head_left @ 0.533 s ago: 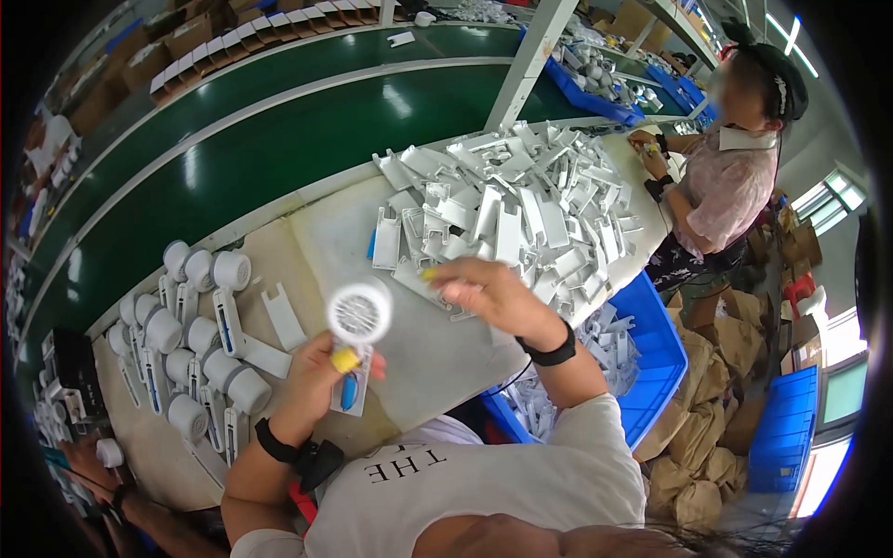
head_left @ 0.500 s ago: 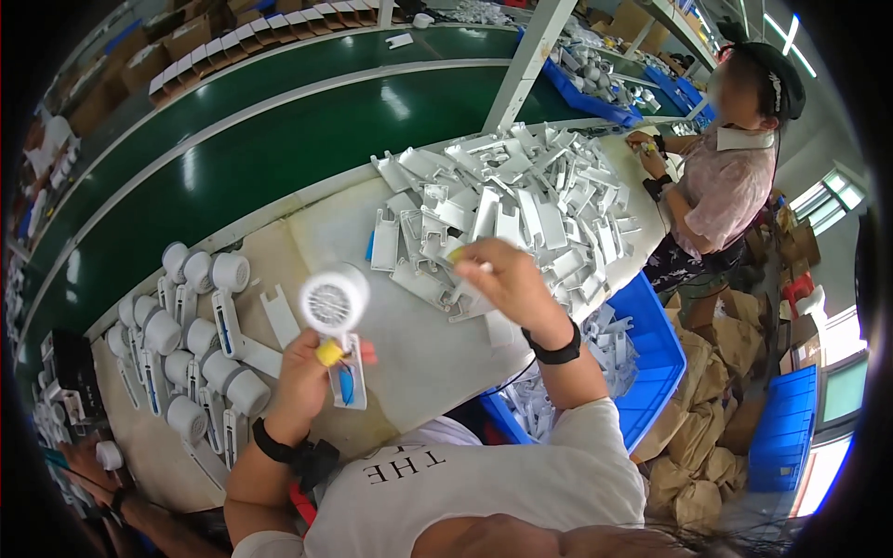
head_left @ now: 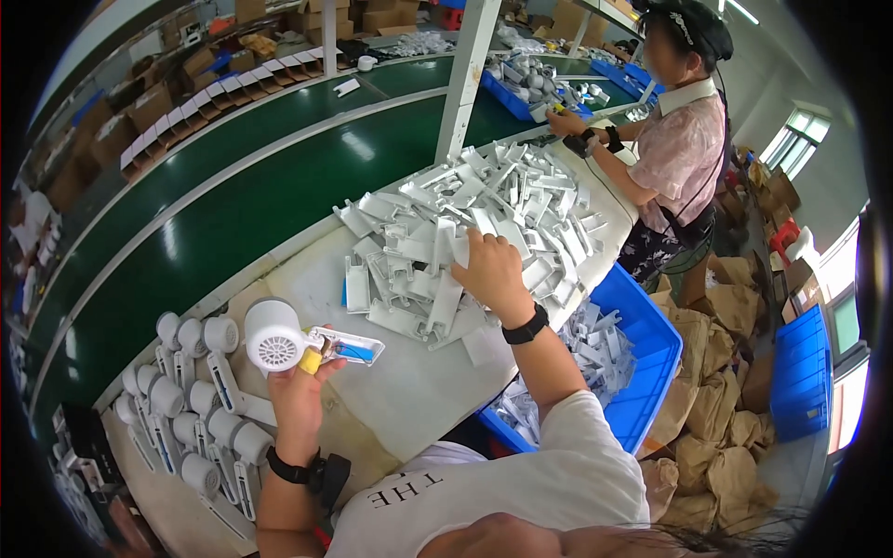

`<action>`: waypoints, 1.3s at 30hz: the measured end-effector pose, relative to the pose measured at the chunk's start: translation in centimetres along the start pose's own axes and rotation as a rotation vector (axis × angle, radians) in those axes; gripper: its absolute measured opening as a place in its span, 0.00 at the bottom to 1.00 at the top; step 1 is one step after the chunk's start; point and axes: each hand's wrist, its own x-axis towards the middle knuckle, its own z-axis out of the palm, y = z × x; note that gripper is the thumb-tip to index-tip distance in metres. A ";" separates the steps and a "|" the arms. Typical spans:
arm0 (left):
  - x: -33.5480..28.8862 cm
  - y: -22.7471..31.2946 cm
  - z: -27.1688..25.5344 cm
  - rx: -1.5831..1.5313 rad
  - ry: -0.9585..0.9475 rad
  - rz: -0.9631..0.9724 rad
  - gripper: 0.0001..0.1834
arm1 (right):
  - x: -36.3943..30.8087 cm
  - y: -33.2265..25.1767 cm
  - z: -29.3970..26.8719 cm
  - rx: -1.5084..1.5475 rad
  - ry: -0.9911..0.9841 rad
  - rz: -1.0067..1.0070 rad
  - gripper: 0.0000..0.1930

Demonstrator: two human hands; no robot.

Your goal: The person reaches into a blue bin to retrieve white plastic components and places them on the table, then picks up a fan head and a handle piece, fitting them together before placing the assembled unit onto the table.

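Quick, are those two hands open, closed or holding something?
Left hand: closed, holding a white round-headed device.
Right hand: at the pile of white plastic pieces; whether it grips one cannot be told.

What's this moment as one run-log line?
left hand: holding white round-headed plastic device | right hand: at heaped white plastic channel-shaped covers, grip unclear

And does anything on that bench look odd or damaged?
Nothing looks clearly damaged. The white parts by the right hand lie jumbled, unlike the grouped round-headed units at left; the left hand holds an open white unit, showing a blue piece.
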 end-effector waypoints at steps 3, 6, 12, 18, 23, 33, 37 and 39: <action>0.5 -0.5 -0.5 -0.048 -0.006 0.003 0.16 | -0.2 -1.2 -1.8 0.237 0.115 0.037 0.26; 1.0 -1.2 0.0 -0.200 -0.004 -0.055 0.17 | -1.0 -3.5 -5.3 0.704 0.137 -0.076 0.23; 1.2 -2.0 0.6 -0.283 0.088 -0.096 0.15 | -3.9 -9.3 -3.6 0.820 0.060 -0.521 0.26; 0.6 -2.3 0.9 -0.357 0.157 0.029 0.14 | -5.1 -12.5 -3.3 0.694 0.116 -0.658 0.27; 0.4 -1.8 0.6 -0.397 0.127 0.111 0.18 | -5.0 -12.4 -3.8 0.737 0.144 -0.759 0.28; -0.5 -1.7 1.0 -0.357 0.139 0.122 0.20 | -5.2 -12.8 -3.2 0.672 0.182 -0.756 0.28; -0.5 -1.5 2.0 -0.323 0.201 0.151 0.19 | -5.3 -13.3 -3.0 0.637 0.235 -0.767 0.27; 0.1 -2.3 2.0 -0.225 0.232 0.206 0.18 | -5.3 -12.7 -3.0 0.593 0.275 -0.725 0.27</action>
